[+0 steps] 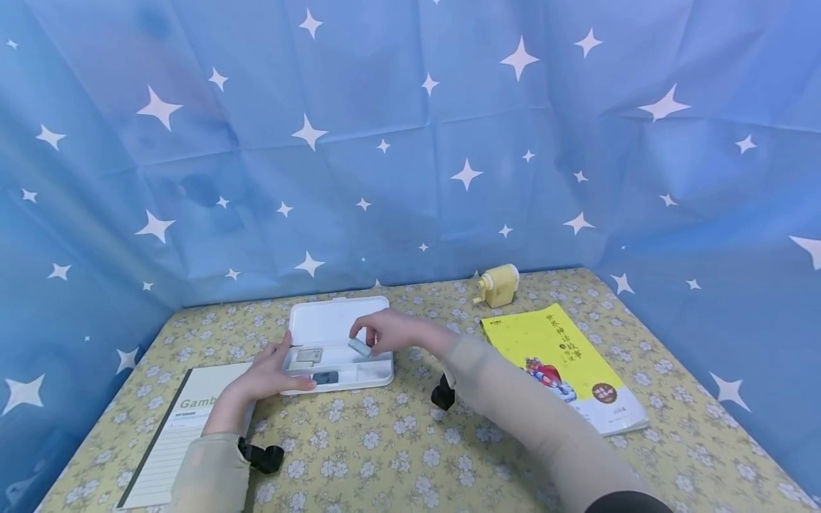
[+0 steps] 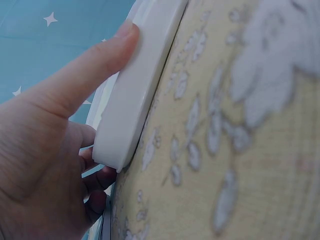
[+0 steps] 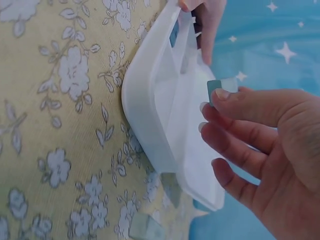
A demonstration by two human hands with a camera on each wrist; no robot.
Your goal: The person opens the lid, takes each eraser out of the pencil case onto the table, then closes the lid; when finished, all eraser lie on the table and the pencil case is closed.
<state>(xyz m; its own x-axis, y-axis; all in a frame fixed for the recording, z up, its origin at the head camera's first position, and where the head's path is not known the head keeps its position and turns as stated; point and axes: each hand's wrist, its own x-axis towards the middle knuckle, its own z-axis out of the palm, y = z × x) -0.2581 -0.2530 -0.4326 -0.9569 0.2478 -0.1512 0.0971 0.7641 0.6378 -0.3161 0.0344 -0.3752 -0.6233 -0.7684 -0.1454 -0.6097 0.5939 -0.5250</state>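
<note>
A white pencil case (image 1: 375,372) lies on the table with its lid (image 1: 333,317) folded back. My left hand (image 1: 264,372) holds it at the left end, thumb along the front wall (image 2: 131,90) and fingers around the side. Above the right part of the case, my right hand (image 1: 391,333) pinches a small pale blue-green eraser (image 1: 360,347) between thumb and fingers. The right wrist view shows the eraser (image 3: 220,87) apart from the case. Inside the case, a dark grey block (image 1: 326,377) sits in the front compartment and a small pale grey piece (image 1: 309,355) behind it.
A notebook (image 1: 169,442) lies at the left, partly under my left forearm. To the right is a yellow book (image 1: 564,356), with my right sleeve across its near corner. A yellow crank pencil sharpener (image 1: 499,286) stands behind it. A starry blue curtain (image 1: 410,178) hangs behind the table.
</note>
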